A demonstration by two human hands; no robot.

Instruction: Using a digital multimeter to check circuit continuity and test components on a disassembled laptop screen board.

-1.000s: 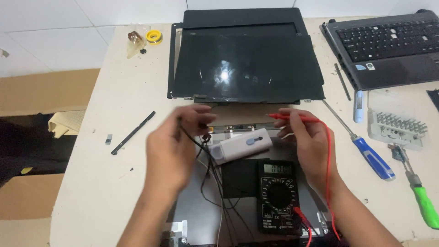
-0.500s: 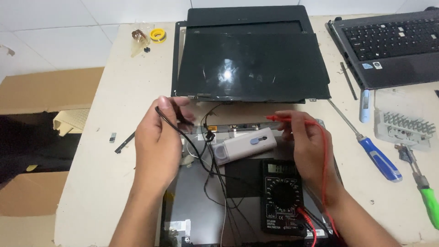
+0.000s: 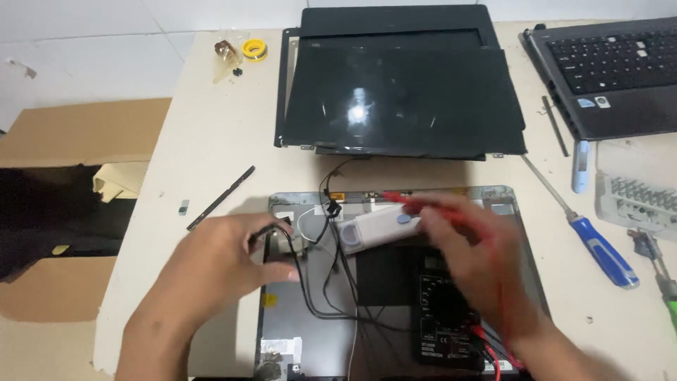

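On the pale beige desk, the left hand pinches a thin black probe lead between thumb and fingers, over the left part of an opened grey metal laptop lid shell. The right hand, blurred, closes around a slim red probe whose tip points left along the shell's upper edge. A small white plastic device with a blue button lies between both hands, touching the right one. A black digital multimeter rests on the shell beneath the right wrist. Beyond lies a detached black screen panel; a blue-handled screwdriver sits to the right.
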